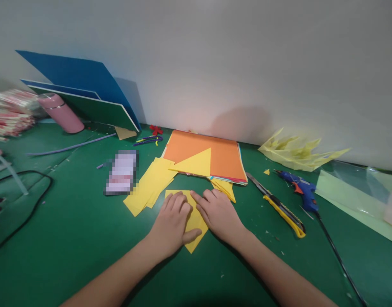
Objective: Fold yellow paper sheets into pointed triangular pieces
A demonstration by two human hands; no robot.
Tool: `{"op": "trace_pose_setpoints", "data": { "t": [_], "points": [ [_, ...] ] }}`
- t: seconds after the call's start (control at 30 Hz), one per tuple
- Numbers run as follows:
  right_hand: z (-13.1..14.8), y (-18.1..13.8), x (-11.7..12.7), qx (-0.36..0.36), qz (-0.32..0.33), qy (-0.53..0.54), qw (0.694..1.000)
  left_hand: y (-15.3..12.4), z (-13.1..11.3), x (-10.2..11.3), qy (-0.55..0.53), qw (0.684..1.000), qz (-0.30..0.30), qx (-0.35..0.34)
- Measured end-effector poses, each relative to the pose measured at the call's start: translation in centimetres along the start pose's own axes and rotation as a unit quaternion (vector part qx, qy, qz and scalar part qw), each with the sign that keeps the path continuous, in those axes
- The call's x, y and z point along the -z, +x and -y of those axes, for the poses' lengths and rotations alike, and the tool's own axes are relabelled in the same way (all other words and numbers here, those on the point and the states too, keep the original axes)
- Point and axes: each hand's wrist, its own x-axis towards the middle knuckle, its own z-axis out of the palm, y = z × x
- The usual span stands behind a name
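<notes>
A folded sheet of yellow paper (192,222) lies on the green table with its pointed end towards me. My left hand (174,219) rests on its left part, fingers lying on the paper and thumb stretched across it. On the upper right edge, my right hand (219,213) presses with its index finger stretched out and the other fingers bent. Both hands partly cover the sheet. Behind my left hand is a pile of yellow paper strips (153,183). A yellow paper triangle (197,164) lies on an orange paper stack (202,147), and folded yellow pieces (226,187) stick out beside it.
To the right lie a yellow utility knife (279,209), a blue glue gun (300,187) with a cord, and a pale yellow spiky paper shape (298,151). A blurred-out phone (122,172) lies left. Further back are a pink bottle (61,113) and leaning boards (84,74).
</notes>
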Motion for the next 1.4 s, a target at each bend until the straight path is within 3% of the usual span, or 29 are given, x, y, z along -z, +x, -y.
{"op": "trace_pose_setpoints", "data": {
  "t": [0.1,0.27,0.4,0.63,0.83,0.97,1.17,1.3,1.4],
  "points": [
    [0.0,-0.3,-0.1,0.014,-0.047,0.04,0.998,0.1,0.1,0.0,-0.038,0.999,-0.03,0.021],
    [-0.1,-0.9,-0.3,0.115,-0.092,0.16,0.976,0.4,0.9,0.3,-0.123,0.984,-0.087,0.099],
    [-0.1,-0.9,-0.5,0.12,-0.086,0.17,0.974,0.6,2.2,0.8,-0.056,0.981,-0.115,0.148],
    [0.0,-1.0,-0.5,0.109,-0.082,0.163,0.977,0.5,3.0,0.3,0.037,0.981,-0.079,0.172],
    [-0.1,-1.1,-0.5,0.107,-0.076,0.163,0.978,0.6,3.1,0.0,-0.068,0.976,-0.135,0.158],
    [-0.1,-1.0,-0.5,0.109,-0.076,0.164,0.977,0.7,3.1,0.4,-0.13,0.965,-0.134,0.183],
    [-0.2,-1.0,-0.3,0.104,-0.065,0.164,0.979,0.9,2.6,0.9,0.038,0.974,-0.083,0.208],
    [-0.2,-1.0,-0.2,0.102,-0.058,0.166,0.979,0.8,2.3,0.8,0.041,0.977,-0.058,0.202],
    [-0.2,-1.0,-0.2,0.102,-0.056,0.167,0.979,0.7,2.3,0.8,0.05,0.975,-0.076,0.203]
  ]
}}
